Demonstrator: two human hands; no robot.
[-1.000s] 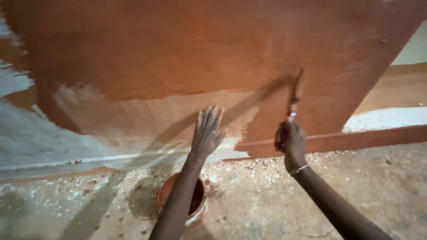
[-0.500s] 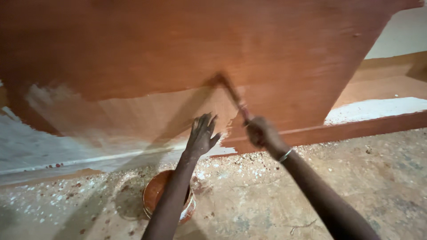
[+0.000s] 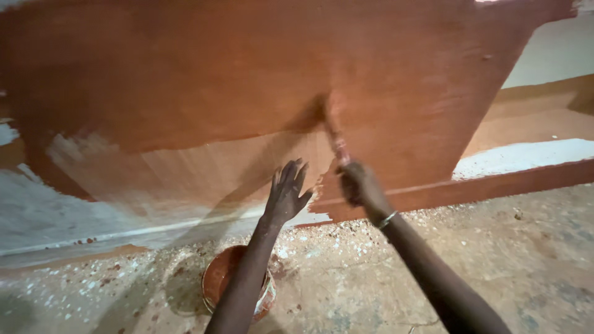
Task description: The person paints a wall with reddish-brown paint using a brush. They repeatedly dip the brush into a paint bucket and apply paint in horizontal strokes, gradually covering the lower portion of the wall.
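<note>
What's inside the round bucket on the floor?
The bucket shows reddish-brown paint along its inner wall. The left forearm crosses over the middle, so how much paint it holds cannot be seen.

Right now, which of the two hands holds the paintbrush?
The right hand, with a bracelet at its wrist, grips the thin paintbrush against the brown painted wall. The left hand is empty, fingers spread.

Wooden board (image 3: 247,86) looked wet, semi-glossy red-brown above, bare matt grain below; concrete floor (image 3: 507,260) rough, speckled; paint-smeared bucket (image 3: 216,287); metal bangle (image 3: 387,219) shiny.
</note>
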